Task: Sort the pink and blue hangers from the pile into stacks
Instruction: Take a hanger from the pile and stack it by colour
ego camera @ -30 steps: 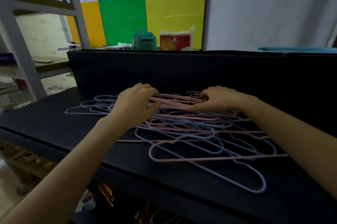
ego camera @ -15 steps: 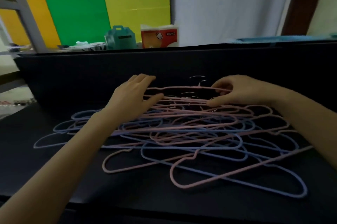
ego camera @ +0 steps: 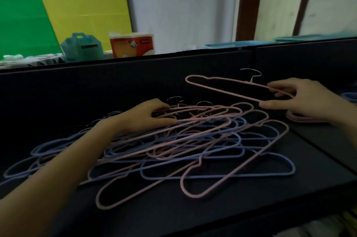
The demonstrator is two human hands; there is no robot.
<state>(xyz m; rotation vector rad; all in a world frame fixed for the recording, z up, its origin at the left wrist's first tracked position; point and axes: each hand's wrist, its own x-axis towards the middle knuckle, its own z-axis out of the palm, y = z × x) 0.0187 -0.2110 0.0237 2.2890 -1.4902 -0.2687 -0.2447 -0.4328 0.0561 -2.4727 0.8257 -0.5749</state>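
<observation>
One pink hanger (ego camera: pixel 231 93) pinched by right hand (ego camera: pixel 309 99) | left hand (ego camera: pixel 143 119) grips tangled pile (ego camera: pixel 193 140)

My left hand (ego camera: pixel 146 119) grips the pile's (ego camera: pixel 193 146) far side; right of the pile, my right hand (ego camera: pixel 301 99) holds a hanger (ego camera: pixel 222 87) over a stack (ego camera: pixel 295 118).

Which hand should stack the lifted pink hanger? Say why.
Right. The right hand grips the pink hanger near the pink stack; the left hand grips the pile, farther away.
</observation>
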